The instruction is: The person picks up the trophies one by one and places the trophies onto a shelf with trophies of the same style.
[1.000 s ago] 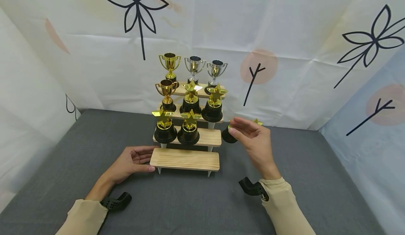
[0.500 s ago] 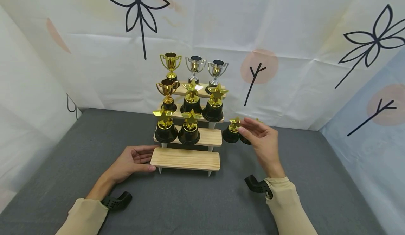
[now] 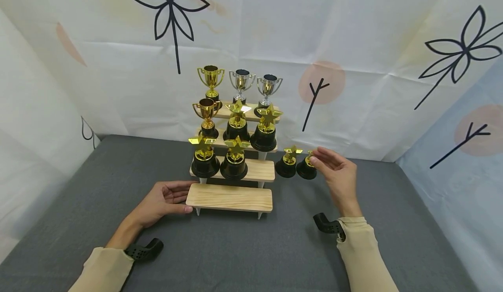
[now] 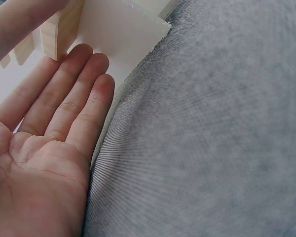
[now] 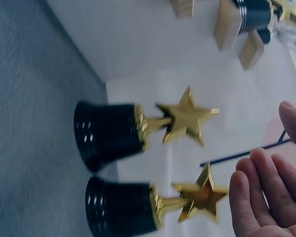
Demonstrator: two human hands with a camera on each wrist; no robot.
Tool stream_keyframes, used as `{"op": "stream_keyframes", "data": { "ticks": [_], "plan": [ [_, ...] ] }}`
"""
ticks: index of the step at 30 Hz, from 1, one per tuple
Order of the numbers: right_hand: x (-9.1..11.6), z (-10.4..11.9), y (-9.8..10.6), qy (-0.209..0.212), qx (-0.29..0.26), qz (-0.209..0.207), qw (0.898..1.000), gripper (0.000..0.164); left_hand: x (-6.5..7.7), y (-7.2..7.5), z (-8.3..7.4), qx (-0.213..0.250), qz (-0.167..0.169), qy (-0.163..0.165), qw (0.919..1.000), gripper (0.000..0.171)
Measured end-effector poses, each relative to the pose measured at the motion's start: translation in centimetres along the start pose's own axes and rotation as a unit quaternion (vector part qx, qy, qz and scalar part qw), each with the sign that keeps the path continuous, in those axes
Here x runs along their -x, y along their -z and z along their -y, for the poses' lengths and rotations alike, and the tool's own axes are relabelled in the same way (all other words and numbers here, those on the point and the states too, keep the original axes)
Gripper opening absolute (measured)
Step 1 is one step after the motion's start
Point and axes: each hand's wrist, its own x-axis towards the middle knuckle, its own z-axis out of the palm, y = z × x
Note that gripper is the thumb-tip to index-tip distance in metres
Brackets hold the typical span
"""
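Note:
My left hand (image 3: pixel 167 198) rests at the left end of a tiered wooden stand (image 3: pixel 229 198), its fingers fairly straight along the side. In the left wrist view the fingertips touch a wooden step's end (image 4: pixel 61 32). Right of the stand, two gold star trophies with black bases stand side by side on the table: the nearer one to the stand (image 3: pixel 286 167) and the outer one (image 3: pixel 305 171). My right hand (image 3: pixel 337 176) hovers beside the outer trophy, covering part of its star. The right wrist view shows the fingers (image 5: pixel 266 182) apart from both trophies, holding nothing.
Gold and silver cups (image 3: pixel 242 80) stand on the top step. One bronze-coloured cup (image 3: pixel 207 111) and two star trophies (image 3: pixel 264 137) occupy the step below. Two more star trophies (image 3: pixel 234 167) are on the third step. A patterned white cloth (image 3: pixel 361 108) hangs behind the grey table.
My right hand has moved right, from the inner star trophy to beside the outer one, uncovering the inner trophy. The left hand has stayed at the stand.

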Motion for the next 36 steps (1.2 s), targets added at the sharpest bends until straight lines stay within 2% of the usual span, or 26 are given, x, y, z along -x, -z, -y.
{"op": "stream_keyframes", "data": {
  "ticks": [16, 30, 36],
  "plan": [
    [-0.8, -0.8, 2.8, -0.018, -0.004, -0.062, 0.998, 0.039, 0.1, 0.0, -0.1, -0.004, -0.001, 0.004, 1.0, 0.074],
    [-1.2, -2.1, 3.2, -0.046, -0.006, -0.063, 0.997, 0.044, 0.1, 0.0, -0.2, -0.008, -0.002, 0.006, 0.9999, 0.073],
    [-1.5, -2.7, 3.2, -0.052, 0.014, -0.058, 0.997, 0.049, 0.0, -0.1, -0.2, -0.011, -0.004, 0.008, 0.9999, 0.073]
  ]
}}
